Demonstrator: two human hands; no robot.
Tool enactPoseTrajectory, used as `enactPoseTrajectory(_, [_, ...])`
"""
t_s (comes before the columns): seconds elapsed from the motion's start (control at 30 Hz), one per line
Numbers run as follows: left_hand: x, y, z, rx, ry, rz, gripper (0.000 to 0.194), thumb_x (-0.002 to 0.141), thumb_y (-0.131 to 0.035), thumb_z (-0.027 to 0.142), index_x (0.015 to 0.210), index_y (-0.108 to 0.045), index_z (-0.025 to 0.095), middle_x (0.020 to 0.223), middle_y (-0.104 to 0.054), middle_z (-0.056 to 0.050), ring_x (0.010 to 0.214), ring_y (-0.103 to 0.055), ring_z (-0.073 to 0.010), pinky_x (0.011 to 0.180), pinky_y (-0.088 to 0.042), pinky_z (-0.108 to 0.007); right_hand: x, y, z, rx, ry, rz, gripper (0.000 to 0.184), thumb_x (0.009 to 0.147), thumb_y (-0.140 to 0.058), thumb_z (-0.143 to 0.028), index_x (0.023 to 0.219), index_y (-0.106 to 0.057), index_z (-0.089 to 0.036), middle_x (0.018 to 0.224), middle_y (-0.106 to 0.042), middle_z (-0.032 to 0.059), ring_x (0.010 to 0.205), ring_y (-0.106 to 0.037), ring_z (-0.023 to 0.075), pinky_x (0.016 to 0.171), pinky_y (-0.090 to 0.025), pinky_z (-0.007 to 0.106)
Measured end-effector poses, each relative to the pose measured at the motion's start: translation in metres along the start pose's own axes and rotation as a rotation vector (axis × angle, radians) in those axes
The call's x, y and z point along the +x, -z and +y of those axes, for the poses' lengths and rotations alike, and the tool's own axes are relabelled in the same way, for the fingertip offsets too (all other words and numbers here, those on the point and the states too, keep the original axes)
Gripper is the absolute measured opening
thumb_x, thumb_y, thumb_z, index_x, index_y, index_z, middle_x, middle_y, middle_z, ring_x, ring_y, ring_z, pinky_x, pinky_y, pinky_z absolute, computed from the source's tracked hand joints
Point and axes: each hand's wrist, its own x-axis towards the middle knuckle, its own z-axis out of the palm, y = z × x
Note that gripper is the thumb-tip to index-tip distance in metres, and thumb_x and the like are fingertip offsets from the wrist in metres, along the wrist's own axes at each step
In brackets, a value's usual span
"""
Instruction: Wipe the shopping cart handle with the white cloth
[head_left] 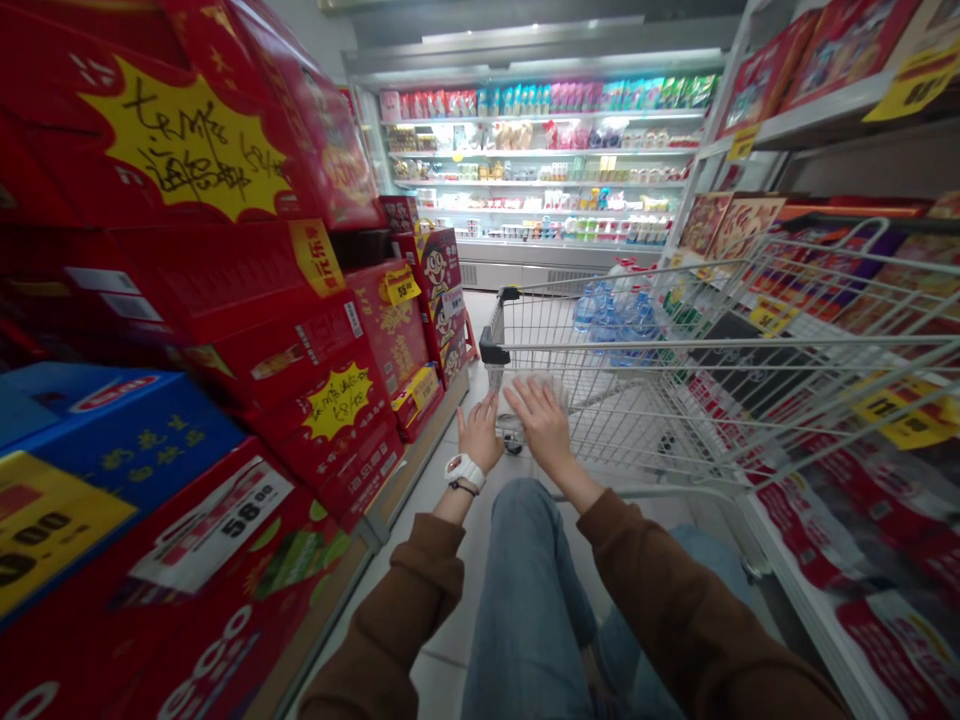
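Note:
My left hand (481, 436), with a white watch (465, 470) and a dark band at the wrist, reaches forward with its fingers stretched out. Close beside it, my right hand (543, 422) has its fingers spread, palm down. A pale, see-through thing (508, 408) shows by the fingertips; its kind is unclear, and I cannot tell whether the hands touch it. Both hands are at the near left corner of a wire shopping cart (600, 346), low by its wheel (513, 440). My knees are bent below my arms.
Stacked red gift boxes (247, 270) and a blue box (112, 420) line the left side. A refrigerated display (547, 170) stands at the back. Several water bottles (619, 315) show behind the cart's wires. Shelves with packaged goods (825, 540) and yellow price tags run along the right.

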Motion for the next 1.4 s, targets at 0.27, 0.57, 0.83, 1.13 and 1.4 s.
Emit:
enactPoseTrajectory(0.27, [-0.001,0.001,-0.003,-0.053,0.021,-0.055,0.088,0.064,-0.053,0.005,0.149,-0.037,0.02,0.157,-0.037,-0.009,0.139,-0.041,-0.0284,0.123,-0.008,-0.06,-0.005,-0.024,-0.003,0.026,0.046,-0.038,0.049,0.092,-0.049,-0.007,0.139,-0.053,-0.019,0.15,-0.049,0.0088,0.139,-0.044,0.0256,0.116,-0.036,0.047])
enactPoseTrajectory(0.57, [-0.015,0.016,0.009,-0.24,0.053,-0.005,0.081,0.074,-0.052,0.009,0.151,-0.034,0.025,0.16,-0.031,-0.006,0.148,-0.026,-0.0317,0.12,-0.011,-0.064,-0.036,0.013,0.006,0.197,-0.087,0.022,0.081,0.07,-0.038,0.009,0.143,-0.05,-0.024,0.151,-0.047,0.0022,0.145,-0.034,0.0211,0.119,-0.031,0.046])
enactPoseTrajectory(0.83, [-0.018,0.024,0.065,-0.374,-0.354,0.162,0.063,0.082,-0.05,0.009,0.142,-0.042,0.024,0.151,-0.046,-0.007,0.144,-0.035,-0.0231,0.12,-0.024,-0.052,-0.062,0.04,0.036,0.453,-0.219,0.171,0.078,0.067,-0.037,0.005,0.138,-0.052,-0.022,0.143,-0.056,0.0053,0.138,-0.046,0.017,0.114,-0.04,0.039])
enactPoseTrajectory(1.13, [0.009,0.011,0.094,-0.291,-0.543,0.026,0.031,0.081,-0.056,0.011,0.109,-0.061,0.023,0.107,-0.068,-0.003,0.108,-0.061,-0.0198,0.116,-0.03,-0.049,-0.085,0.054,0.078,0.578,-0.277,0.059,0.05,0.075,-0.051,-0.005,0.12,-0.062,-0.024,0.12,-0.066,0.0073,0.117,-0.061,0.0209,0.101,-0.05,0.038])
enactPoseTrajectory(1.4, [0.006,0.014,0.062,-0.42,-0.388,0.182,0.024,0.083,-0.058,0.017,0.107,-0.062,0.021,0.106,-0.063,-0.007,0.103,-0.059,-0.0228,0.091,-0.05,-0.038,-0.095,0.068,0.093,0.536,-0.212,0.017,0.04,0.092,-0.059,-0.03,0.131,-0.056,-0.024,0.127,-0.065,0.0097,0.123,-0.058,0.0229,0.107,-0.047,0.043])
